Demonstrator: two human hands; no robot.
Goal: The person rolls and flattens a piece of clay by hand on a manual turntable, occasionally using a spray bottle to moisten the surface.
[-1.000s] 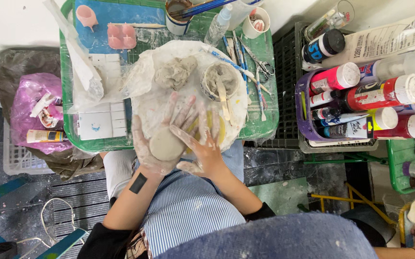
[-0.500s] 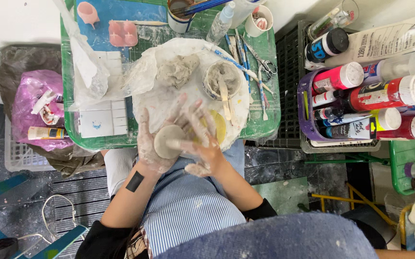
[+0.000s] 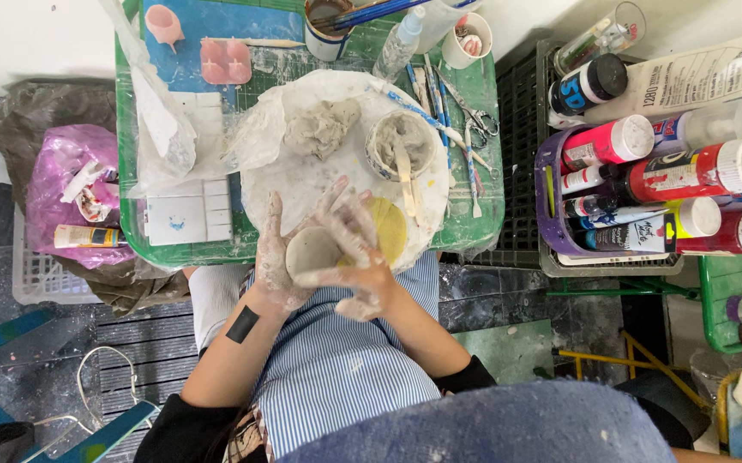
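Observation:
A small round grey clay piece (image 3: pixel 309 254) is held over the near edge of the white round work board (image 3: pixel 302 184). My left hand (image 3: pixel 273 261), coated in clay, cups it from the left and below. My right hand (image 3: pixel 360 261) presses against its right side, fingers spread over the rim. A black patch shows on my left forearm. Behind the hands lie a lump of grey clay (image 3: pixel 321 129) and a small bowl of wet clay (image 3: pixel 401 141) with a stick in it. A yellow sponge (image 3: pixel 390 230) sits just right of my right hand.
The green tray table (image 3: pixel 482 219) carries pink moulds (image 3: pixel 223 60), a white palette (image 3: pixel 186 214), cups of brushes (image 3: pixel 330 21), scissors and modelling tools (image 3: pixel 474 146). A purple basket of paint bottles (image 3: pixel 645 184) stands right. A pink bag (image 3: pixel 66 189) sits left.
My right hand has shifted from lying flat beside the clay piece to wrapping its fingers over it. The piece has moved slightly right; my left hand stays cupped beneath.

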